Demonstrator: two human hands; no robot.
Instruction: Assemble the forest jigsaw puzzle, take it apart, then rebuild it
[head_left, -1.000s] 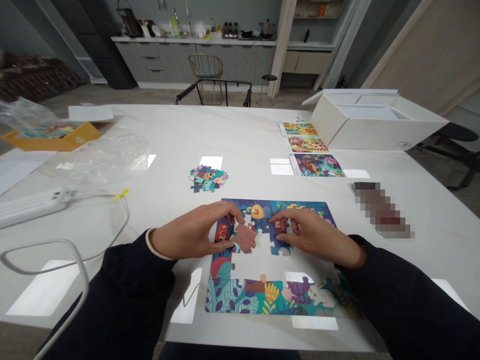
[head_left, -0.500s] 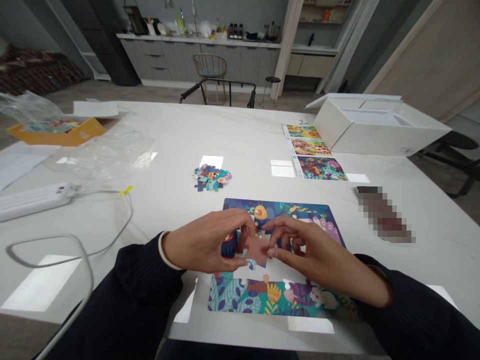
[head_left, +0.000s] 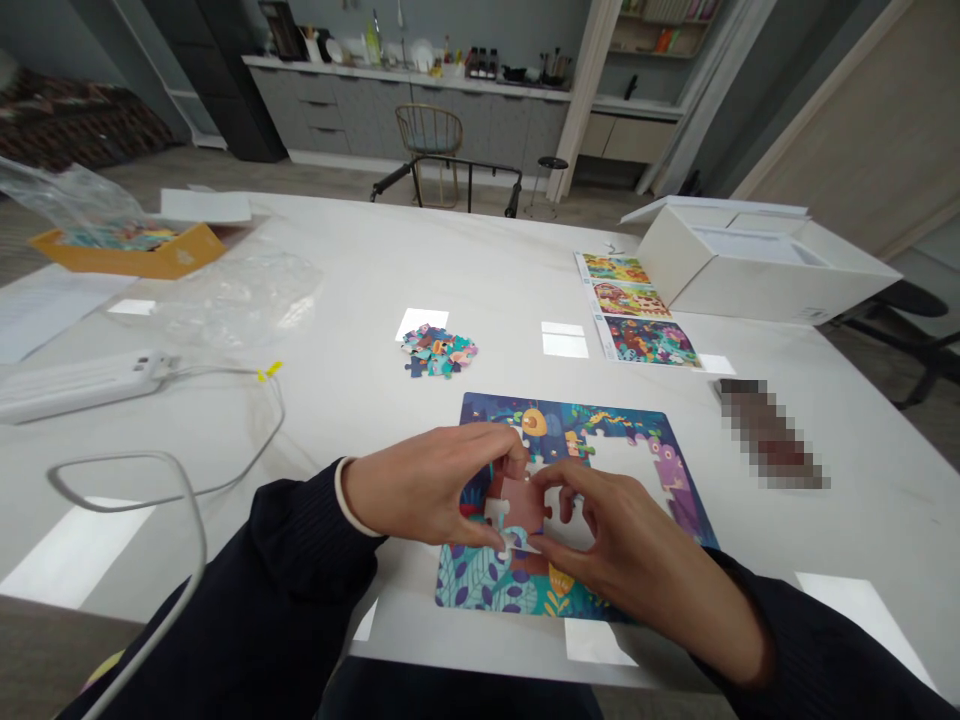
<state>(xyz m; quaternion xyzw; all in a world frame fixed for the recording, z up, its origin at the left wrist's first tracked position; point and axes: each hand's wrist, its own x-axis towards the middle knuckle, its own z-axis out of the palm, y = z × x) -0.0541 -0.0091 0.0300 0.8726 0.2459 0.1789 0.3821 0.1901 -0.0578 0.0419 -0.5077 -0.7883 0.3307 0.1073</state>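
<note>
A colourful jigsaw puzzle [head_left: 484,575] lies partly filled in front of me, with a white gap in its middle and right. Over its left part, reddish-brown puzzle pieces [head_left: 523,506] with a light blue lower edge sit between my hands. My left hand [head_left: 431,485] is curved around their left side, thumb below and fingers above. From the right, my right hand [head_left: 615,515] pinches the right-hand piece between thumb and index finger. My fingers hide part of the pieces, and I cannot tell whether they are raised off the board.
Loose puzzle pieces [head_left: 439,352] are heaped beyond the board. Picture sheets [head_left: 637,305] and an open white box [head_left: 757,265] stand back right, near a pixelated object [head_left: 772,435]. At left lie a power strip [head_left: 90,385], its cable [head_left: 187,500], clear plastic [head_left: 247,295] and a yellow tray [head_left: 172,262].
My right hand has moved in and closed on the brown piece, its thumb and index finger now touching it. My left thumb has shifted towards the lower edge. The view has shifted slightly.
</note>
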